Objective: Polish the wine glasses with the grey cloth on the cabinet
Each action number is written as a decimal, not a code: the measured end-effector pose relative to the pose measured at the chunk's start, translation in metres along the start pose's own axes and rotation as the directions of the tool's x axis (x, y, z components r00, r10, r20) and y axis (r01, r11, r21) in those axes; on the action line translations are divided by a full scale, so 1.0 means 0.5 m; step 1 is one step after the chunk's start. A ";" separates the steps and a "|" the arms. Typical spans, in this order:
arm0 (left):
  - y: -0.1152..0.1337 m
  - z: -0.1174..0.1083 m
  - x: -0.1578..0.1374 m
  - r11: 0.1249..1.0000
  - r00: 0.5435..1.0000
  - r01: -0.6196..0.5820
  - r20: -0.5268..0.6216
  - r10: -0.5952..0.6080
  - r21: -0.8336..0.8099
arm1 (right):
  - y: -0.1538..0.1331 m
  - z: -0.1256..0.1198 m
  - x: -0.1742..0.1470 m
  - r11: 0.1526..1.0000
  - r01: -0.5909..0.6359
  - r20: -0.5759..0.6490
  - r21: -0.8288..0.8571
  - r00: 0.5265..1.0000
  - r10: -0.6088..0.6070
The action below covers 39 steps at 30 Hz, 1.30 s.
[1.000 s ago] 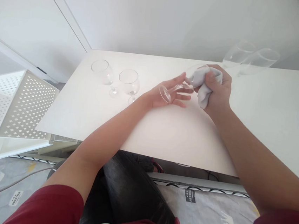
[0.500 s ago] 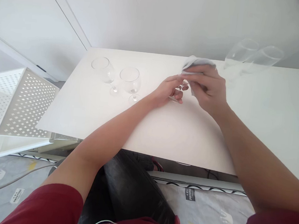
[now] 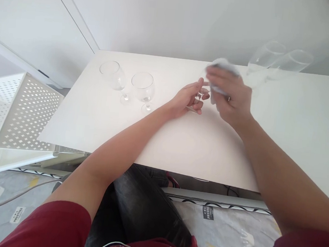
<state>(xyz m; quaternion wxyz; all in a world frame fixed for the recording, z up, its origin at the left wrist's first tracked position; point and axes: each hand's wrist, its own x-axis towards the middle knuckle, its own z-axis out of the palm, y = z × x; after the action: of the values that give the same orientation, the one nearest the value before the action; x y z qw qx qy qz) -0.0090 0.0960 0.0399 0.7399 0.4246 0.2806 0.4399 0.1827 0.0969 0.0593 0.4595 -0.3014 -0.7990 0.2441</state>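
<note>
My left hand (image 3: 184, 99) is closed around the stem of a clear stemmed glass (image 3: 197, 96), its base showing below the fingers. A white cloth (image 3: 225, 63) is in my right hand (image 3: 234, 101), pressed against the bowl of that glass. Cloth and fingers cover most of the bowl, and the right fingers are smeared by motion. To the left of my hands, a wine glass (image 3: 143, 85) stands upright on the white table (image 3: 200, 146). Beside it, farther left, is a second wine glass (image 3: 113, 76).
Two tall glasses, one flute (image 3: 265, 57) next to another flute (image 3: 294, 63), stand at the table's back right. A wall (image 3: 177, 20) rises behind. Left of the table is a white perforated metal rack (image 3: 28, 114). A patterned bedspread (image 3: 229, 238) lies below, with a cable (image 3: 14, 199) across it.
My right hand and the cloth have shifted slightly and turned over the glass bowl. My left hand stays nearly in place on the stem. The standing glasses have not moved.
</note>
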 end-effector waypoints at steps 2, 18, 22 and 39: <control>0.001 0.000 0.001 1.000 1.000 -0.016 -0.010 0.016 -0.018 | 0.001 0.006 -0.001 0.999 0.029 0.090 -0.026 0.996 -0.027; 0.003 -0.004 0.004 0.959 0.975 -0.189 -0.075 0.209 0.213 | -0.002 0.001 0.010 0.954 0.223 0.009 -0.203 0.974 -0.225; 0.002 -0.005 0.005 0.956 0.971 -0.184 -0.111 0.213 0.227 | -0.009 0.004 0.006 0.982 0.144 0.099 -0.125 0.986 -0.132; -0.005 0.000 0.016 0.988 0.982 -0.120 -0.158 0.104 -0.095 | 0.006 0.025 0.004 0.860 0.225 -0.052 -0.459 0.959 -0.279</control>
<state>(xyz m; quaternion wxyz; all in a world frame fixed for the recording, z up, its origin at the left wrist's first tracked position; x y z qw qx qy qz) -0.0040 0.1026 0.0372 0.7116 0.3658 0.2886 0.5259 0.1719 0.0992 0.0527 0.4511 -0.3056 -0.8381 -0.0269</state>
